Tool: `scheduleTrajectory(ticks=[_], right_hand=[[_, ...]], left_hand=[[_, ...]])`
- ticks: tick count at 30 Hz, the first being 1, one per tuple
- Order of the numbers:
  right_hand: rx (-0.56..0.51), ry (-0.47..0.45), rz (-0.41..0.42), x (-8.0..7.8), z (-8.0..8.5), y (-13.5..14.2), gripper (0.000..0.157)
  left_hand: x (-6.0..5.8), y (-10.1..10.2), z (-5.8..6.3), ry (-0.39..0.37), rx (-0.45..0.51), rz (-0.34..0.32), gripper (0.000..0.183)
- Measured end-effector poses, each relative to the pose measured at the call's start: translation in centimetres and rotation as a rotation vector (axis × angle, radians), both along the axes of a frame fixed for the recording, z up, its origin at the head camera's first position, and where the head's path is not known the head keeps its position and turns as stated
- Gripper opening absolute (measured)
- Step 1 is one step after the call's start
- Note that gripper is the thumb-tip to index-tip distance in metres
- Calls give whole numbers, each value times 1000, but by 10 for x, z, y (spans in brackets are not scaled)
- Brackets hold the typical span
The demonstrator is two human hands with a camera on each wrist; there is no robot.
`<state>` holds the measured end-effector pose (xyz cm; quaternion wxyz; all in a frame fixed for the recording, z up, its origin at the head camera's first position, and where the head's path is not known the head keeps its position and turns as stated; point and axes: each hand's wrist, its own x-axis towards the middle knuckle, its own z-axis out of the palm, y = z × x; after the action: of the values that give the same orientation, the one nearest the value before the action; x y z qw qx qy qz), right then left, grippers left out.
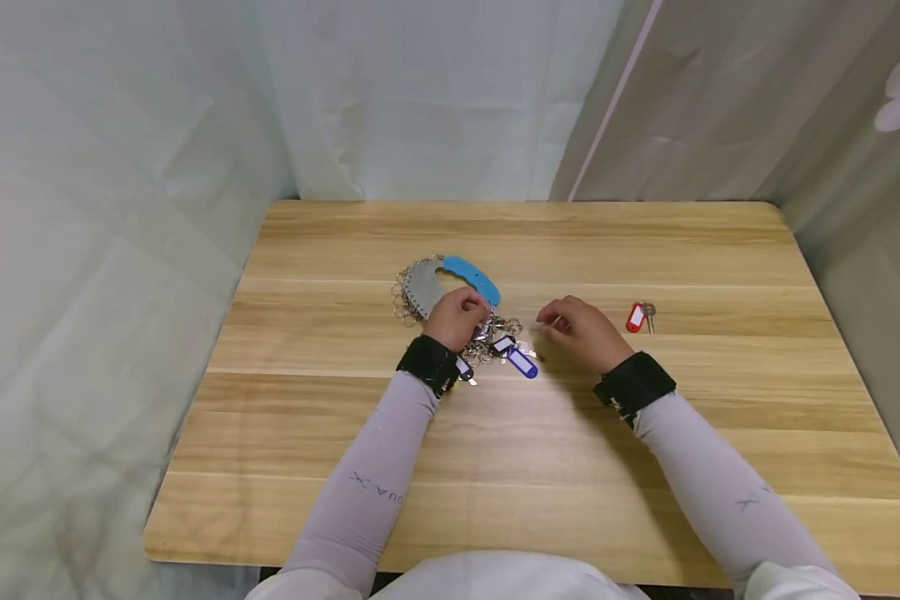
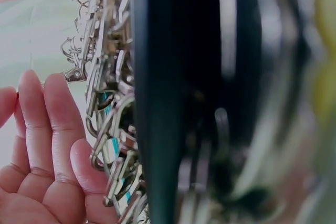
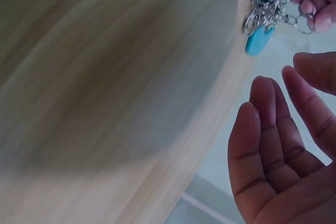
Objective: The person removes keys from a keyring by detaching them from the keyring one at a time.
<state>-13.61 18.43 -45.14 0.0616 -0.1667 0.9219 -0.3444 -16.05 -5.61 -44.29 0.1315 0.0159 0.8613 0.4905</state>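
A grey toothed key holder plate [image 1: 423,288] with a blue handle [image 1: 471,278] lies on the table, with metal clips and rings along its edge. My left hand [image 1: 456,320] is over its near end and pinches a metal ring [image 3: 305,23] between thumb and finger. Below that hand lie clustered clips, keys, a blue key tag [image 1: 522,362] and a black key tag [image 1: 503,344]. My right hand [image 1: 581,332] hovers right of the cluster, fingers loosely bent, with nothing seen between them in the right wrist view. Blurred dark and metal shapes fill much of the left wrist view.
A red key tag [image 1: 635,317] with a key [image 1: 649,316] lies on the table to the right of my right hand. The wooden table [image 1: 330,467] has rounded corners. Pale curtains [image 1: 435,108] hang behind it and at both sides.
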Motion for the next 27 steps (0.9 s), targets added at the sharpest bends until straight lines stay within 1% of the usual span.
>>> scheduleTrajectory(ticks=[4, 9, 15, 20, 24, 27], right_hand=[[-6, 6, 27, -2, 0, -11, 15], [-10, 1, 40, -3, -3, -21, 17], [-1, -27, 43, -4, -8, -26, 20], [9, -42, 46, -6, -7, -29, 22], [40, -72, 74, -8, -8, -32, 21], [73, -98, 99, -10, -9, -34, 18]], left_hand=[[1, -2, 1, -4, -4, -6, 14], [2, -3, 2, -10, -5, -1, 14], [4, -3, 1, -17, -7, -4, 14], [3, -2, 0, -14, -6, -9, 13], [3, -3, 0, -21, -3, -8, 12], [3, -3, 0, -23, 1, -7, 12]])
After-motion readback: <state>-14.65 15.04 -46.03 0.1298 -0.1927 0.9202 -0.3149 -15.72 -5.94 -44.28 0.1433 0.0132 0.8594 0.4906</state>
